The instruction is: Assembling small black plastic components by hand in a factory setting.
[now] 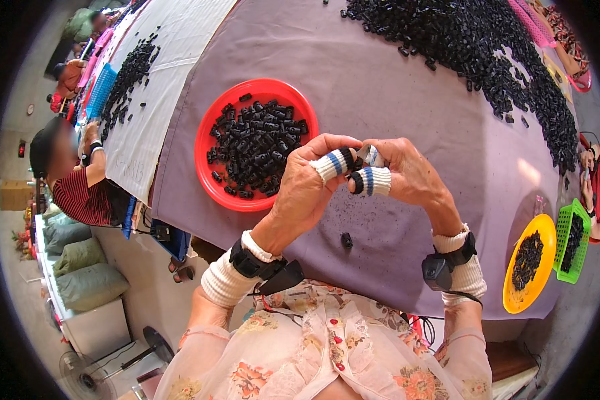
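1. L hand (307,190) & R hand (410,175) meet over the counter (407,100), which wears a mauve cloth. Both have striped knit sleeves on thumb/forefinger.
2. Fingers: L fingers (335,162) pressed together on a small black plastic piece (359,160), pinched at the tips; R fingers (372,181) close in on the same piece from the other side. We can't tell if the R ones truly grip it or just touch; the piece is mostly hidden by the sleeves.
3. Red bowl (210,177) sits just beside the L hand, upper-left of it, about half full of the same black pieces.
4. One loose black piece (346,240) lies on the cloth below the hands, near the counter's edge.
5. Big heap of black pieces (487,60) spreads along the far-right of the counter, well apart from the hands.
6. Yellow bowl (513,297) at lower right holds a smaller lot; green basket (565,233) just beside it, also w/ dark pieces.
7. Progress, our judgement: work is mid-run. Some pieces are sorted into bowls, yet the heap is large, so most is left to handle. Which bowl is "done" stock vs. supply, we can't tell.
8. Other persons work at the counter's left end, by a white cloth (173,60) w/ more black pieces; their hands stay apart from ours.
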Demonstrator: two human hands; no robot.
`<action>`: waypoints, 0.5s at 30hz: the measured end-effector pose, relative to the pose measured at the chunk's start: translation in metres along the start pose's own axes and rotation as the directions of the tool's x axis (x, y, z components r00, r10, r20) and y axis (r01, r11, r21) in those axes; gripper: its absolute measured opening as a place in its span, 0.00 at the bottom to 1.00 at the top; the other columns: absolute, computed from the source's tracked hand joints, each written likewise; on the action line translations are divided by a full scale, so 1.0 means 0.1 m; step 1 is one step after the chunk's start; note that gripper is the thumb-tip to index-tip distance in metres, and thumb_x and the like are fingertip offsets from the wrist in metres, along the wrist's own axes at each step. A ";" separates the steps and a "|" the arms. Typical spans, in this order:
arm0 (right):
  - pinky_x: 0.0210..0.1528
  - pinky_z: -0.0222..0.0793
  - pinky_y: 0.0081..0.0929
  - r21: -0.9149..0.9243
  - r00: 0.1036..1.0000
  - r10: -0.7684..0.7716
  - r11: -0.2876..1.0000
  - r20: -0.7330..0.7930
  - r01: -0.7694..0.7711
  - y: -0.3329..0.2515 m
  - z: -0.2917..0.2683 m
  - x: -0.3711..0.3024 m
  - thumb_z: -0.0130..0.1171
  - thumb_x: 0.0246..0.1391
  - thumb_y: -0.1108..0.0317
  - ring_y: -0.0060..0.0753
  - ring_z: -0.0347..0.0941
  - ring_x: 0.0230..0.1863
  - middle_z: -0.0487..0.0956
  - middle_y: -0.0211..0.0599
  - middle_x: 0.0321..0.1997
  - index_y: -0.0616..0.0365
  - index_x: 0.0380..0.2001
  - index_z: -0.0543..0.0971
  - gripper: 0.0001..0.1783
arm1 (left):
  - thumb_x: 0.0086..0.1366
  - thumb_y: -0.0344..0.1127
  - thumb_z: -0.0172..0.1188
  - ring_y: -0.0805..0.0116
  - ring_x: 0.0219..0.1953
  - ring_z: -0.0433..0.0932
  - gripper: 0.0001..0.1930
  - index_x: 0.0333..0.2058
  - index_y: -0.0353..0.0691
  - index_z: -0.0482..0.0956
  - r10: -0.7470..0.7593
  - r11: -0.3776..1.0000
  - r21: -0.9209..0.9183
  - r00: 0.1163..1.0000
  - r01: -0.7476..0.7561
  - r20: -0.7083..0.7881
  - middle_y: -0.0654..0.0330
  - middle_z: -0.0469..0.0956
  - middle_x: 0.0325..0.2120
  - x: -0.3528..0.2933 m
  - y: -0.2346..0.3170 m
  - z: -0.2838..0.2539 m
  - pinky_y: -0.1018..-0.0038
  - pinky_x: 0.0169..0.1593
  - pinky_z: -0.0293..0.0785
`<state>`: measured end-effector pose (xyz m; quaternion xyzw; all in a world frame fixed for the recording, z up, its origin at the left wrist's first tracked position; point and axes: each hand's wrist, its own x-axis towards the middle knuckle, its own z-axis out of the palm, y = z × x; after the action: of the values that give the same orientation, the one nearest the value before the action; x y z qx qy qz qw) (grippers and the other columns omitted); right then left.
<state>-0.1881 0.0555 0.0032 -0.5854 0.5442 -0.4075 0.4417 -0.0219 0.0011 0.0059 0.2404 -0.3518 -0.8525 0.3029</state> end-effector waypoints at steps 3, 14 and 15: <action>0.21 0.59 0.24 0.004 1.000 0.009 1.000 0.023 -0.009 0.01 0.00 -0.02 0.66 0.38 0.55 0.20 0.61 0.18 0.69 0.29 0.14 0.62 0.23 0.76 0.19 | 0.60 0.27 0.54 0.77 0.35 0.74 0.09 0.39 0.32 0.73 -0.001 1.000 0.017 1.000 0.001 0.002 0.60 0.76 0.34 -0.01 -0.01 0.00 0.81 0.40 0.73; 0.22 0.57 0.20 0.065 1.000 0.023 0.998 -0.008 -0.022 -0.01 0.00 -0.01 0.68 0.36 0.56 0.17 0.60 0.21 0.69 0.24 0.17 0.59 0.23 0.76 0.18 | 0.62 0.28 0.50 0.76 0.34 0.74 0.09 0.41 0.32 0.72 -0.058 0.993 -0.099 0.998 0.061 0.034 0.60 0.76 0.35 0.02 -0.04 -0.02 0.81 0.39 0.73; 0.23 0.55 0.18 0.068 1.000 0.023 0.997 0.006 -0.023 0.00 0.00 0.00 0.70 0.36 0.58 0.14 0.59 0.23 0.69 0.20 0.19 0.58 0.24 0.76 0.18 | 0.63 0.28 0.50 0.76 0.34 0.74 0.09 0.41 0.32 0.72 -0.047 0.992 -0.112 0.998 0.050 0.036 0.59 0.76 0.35 0.02 -0.05 -0.02 0.80 0.38 0.73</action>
<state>-0.1876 0.0556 0.0035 -0.5650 0.5356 -0.4191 0.4673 -0.0238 0.0015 0.0009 0.2171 -0.3024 -0.8819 0.2892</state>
